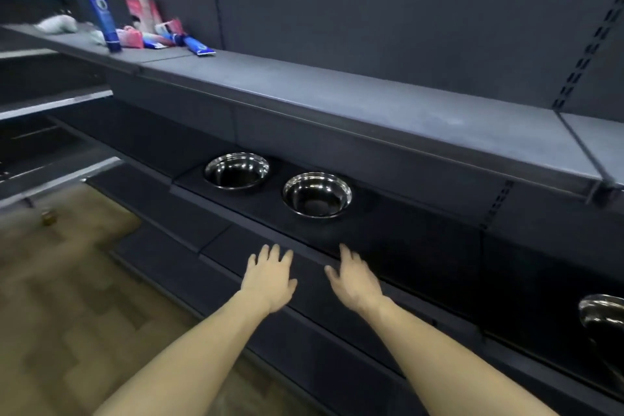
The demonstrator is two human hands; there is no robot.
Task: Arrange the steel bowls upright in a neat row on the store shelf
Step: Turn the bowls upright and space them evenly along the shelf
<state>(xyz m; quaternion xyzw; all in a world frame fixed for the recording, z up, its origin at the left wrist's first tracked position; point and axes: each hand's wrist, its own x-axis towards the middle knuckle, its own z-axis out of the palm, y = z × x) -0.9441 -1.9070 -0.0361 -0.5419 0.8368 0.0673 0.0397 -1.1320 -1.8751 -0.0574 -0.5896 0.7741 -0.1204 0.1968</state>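
Observation:
Two shiny steel bowls stand upright side by side on a dark middle shelf (422,240): the left bowl (236,171) and the right bowl (316,194). A third steel bowl (604,316) shows partly at the right edge, on the same shelf; how it lies I cannot tell. My left hand (270,275) and my right hand (354,277) reach forward, fingers spread and empty, just in front of the shelf's front edge, below the two bowls. Neither hand touches a bowl.
A grey upper shelf (371,101) overhangs the bowls and carries tubes and packets (148,27) at its far left. Lower dark shelves (209,277) step out beneath my hands. Wooden floor (67,280) lies to the left.

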